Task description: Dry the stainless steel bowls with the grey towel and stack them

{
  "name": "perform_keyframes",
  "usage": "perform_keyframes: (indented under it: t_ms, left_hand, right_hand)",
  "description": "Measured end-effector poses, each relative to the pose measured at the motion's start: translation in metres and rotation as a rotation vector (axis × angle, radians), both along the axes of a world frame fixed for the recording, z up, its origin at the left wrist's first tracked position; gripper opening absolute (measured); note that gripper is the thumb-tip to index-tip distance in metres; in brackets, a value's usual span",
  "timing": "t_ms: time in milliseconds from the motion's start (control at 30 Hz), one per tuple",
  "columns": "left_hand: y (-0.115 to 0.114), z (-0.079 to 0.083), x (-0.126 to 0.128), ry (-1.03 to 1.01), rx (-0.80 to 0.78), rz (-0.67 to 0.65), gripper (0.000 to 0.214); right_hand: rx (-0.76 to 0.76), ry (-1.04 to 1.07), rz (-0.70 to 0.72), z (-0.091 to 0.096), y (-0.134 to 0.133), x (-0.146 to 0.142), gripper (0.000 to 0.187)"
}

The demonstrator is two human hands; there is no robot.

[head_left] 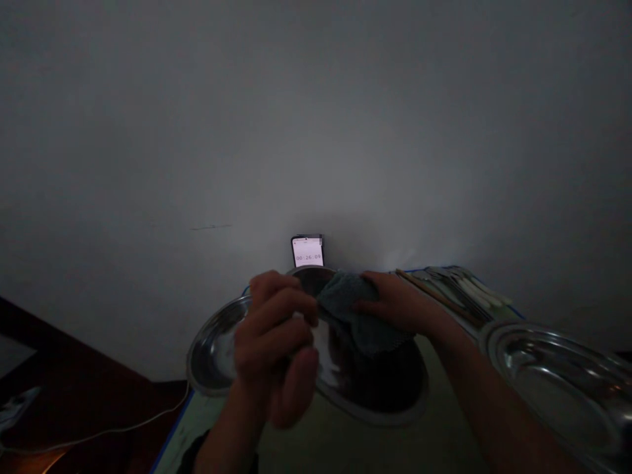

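Apparently the metal plate (390, 382) is the thing in hand, lying right in front of the person, its upper end toward the wall (316, 131). The right hand (390, 299) is closed over a bunched grey-green cloth (358, 316), which rests against the plate's upper right part; I'd guess it is bunched so the palm can press it on the metal. The left hand (274, 336) is loosely curled in front of the plate's left side, thumb lowest, probably there to steady it, though I cannot tell whether those fingers have hold of the rim. So the plate sits between and beyond both hands, partly hidden by them and by the cloth. A shiny bowl (212, 345) stands just left of the left hand, and a metal dish (548, 382) lies to the right of the right forearm, both perhaps set aside to leave the middle of the desk (355, 447) for the plate. Cutlery (459, 289) lies along the far right edge, and a phone (308, 251) leans upright, likely so its timer can be read.
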State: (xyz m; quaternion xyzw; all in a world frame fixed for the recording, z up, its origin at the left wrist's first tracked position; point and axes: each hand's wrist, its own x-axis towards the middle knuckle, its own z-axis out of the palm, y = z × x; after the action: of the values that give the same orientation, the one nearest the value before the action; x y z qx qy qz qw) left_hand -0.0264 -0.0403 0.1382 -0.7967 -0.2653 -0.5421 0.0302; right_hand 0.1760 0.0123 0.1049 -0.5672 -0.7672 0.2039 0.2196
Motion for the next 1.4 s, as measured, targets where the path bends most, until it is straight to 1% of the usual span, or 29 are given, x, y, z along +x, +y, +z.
perform_keyframes:
  t_ms: [67, 100, 167, 200, 233, 267, 300, 333, 400, 467, 533, 567, 667, 767, 833, 900, 933, 1000, 1067, 1133, 1200, 1267, 1300, 1333, 1400]
  left_hand:
    - [0.008, -0.001, -0.004, -0.108, -0.241, 0.086, 0.011]
    - [0.014, -0.001, -0.007, -0.174, -0.388, 0.088, 0.015]
    - [0.023, -0.002, -0.014, -0.288, -0.721, 0.024, 0.044]
    - [0.026, -0.002, -0.017, -0.328, -0.895, -0.023, 0.053]
    - [0.028, -0.002, -0.019, -0.36, -1.05, -0.062, 0.057]
    - [0.029, -0.001, -0.022, -0.39, -1.172, -0.088, 0.057]
    - [0.028, 0.0, -0.024, -0.42, -1.257, -0.106, 0.056]
    - [0.028, 0.002, -0.026, -0.457, -1.304, -0.119, 0.054]
    - [0.026, 0.004, -0.03, -0.505, -1.328, -0.15, 0.049]
    - [0.026, 0.004, -0.032, -0.479, -1.324, -0.196, 0.044]
    - [0.027, 0.003, -0.033, -0.4, -1.313, -0.231, 0.044]
    - [0.028, 0.002, -0.034, -0.359, -1.303, -0.237, 0.045]
    - [0.029, 0.0, -0.034, -0.245, -1.244, -0.232, 0.051]
    - [0.026, 0.002, -0.031, -0.105, -1.167, -0.21, 0.055]
    - [0.024, 0.003, -0.027, -0.022, -1.164, -0.221, 0.055]
    - [0.023, 0.003, -0.024, -0.002, -1.182, -0.238, 0.055]
    - [0.024, 0.003, -0.022, -0.012, -1.186, -0.243, 0.054]
    - [0.025, 0.002, -0.02, -0.056, -1.175, -0.237, 0.049]
    - [0.029, 0.0, -0.022, -0.106, -1.175, -0.231, 0.045]
    - [0.032, -0.002, -0.025, -0.158, -1.214, -0.23, 0.047]
    - [0.035, -0.003, -0.03, -0.197, -1.275, -0.252, 0.049]
    - [0.035, -0.003, -0.033, -0.194, -1.324, -0.287, 0.048]
    - [0.034, -0.002, -0.034, -0.181, -1.333, -0.301, 0.047]
    - [0.033, -0.002, -0.034, -0.165, -1.331, -0.307, 0.046]
    - [0.03, 0.0, -0.034, -0.133, -1.304, -0.295, 0.046]
  right_hand:
    - [0.077, -0.025, -0.095, 0.003, 0.002, 0.004, 0.025]
    - [0.106, -0.032, -0.136, 0.005, 0.002, 0.006, 0.024]
    - [0.155, -0.039, -0.205, 0.009, 0.003, 0.007, 0.022]
    - [0.171, -0.041, -0.231, 0.01, 0.003, 0.007, 0.022]
    - [0.181, -0.038, -0.249, 0.011, 0.002, 0.007, 0.022]
    - [0.187, -0.027, -0.257, 0.012, 0.001, 0.007, 0.024]
    - [0.19, -0.011, -0.261, 0.012, 0.001, 0.006, 0.027]
    - [0.195, 0.011, -0.266, 0.013, 0.0, 0.005, 0.03]
    - [0.211, 0.073, -0.262, 0.012, 0.0, 0.004, 0.036]
    - [0.25, 0.102, -0.223, 0.009, 0.001, 0.002, 0.04]
    - [0.298, 0.044, -0.193, 0.006, 0.002, 0.001, 0.043]
    - [0.311, -0.004, -0.199, 0.006, 0.003, 0.001, 0.044]
    - [0.278, -0.079, -0.299, 0.012, 0.0, 0.004, 0.046]
    - [0.196, 0.02, -0.358, 0.022, -0.006, 0.01, 0.049]
    - [0.188, 0.075, -0.362, 0.026, -0.009, 0.012, 0.047]
    - [0.224, 0.096, -0.39, 0.025, -0.01, 0.008, 0.037]
    - [0.247, 0.104, -0.414, 0.023, -0.01, 0.005, 0.035]
    - [0.282, 0.144, -0.415, 0.017, -0.009, -0.001, 0.041]
    - [0.309, 0.164, -0.309, 0.012, -0.009, -0.005, 0.04]
    - [0.339, 0.119, -0.149, 0.01, -0.01, -0.006, 0.039]
    - [0.338, 0.048, -0.011, 0.009, -0.012, -0.004, 0.046]
    - [0.289, 0.009, 0.095, 0.011, -0.014, -0.002, 0.058]
    - [0.24, 0.005, 0.14, 0.012, -0.015, -0.002, 0.06]
    - [0.186, -0.002, 0.172, 0.013, -0.015, -0.001, 0.058]
    - [0.097, -0.044, 0.187, 0.014, -0.015, -0.001, 0.045]
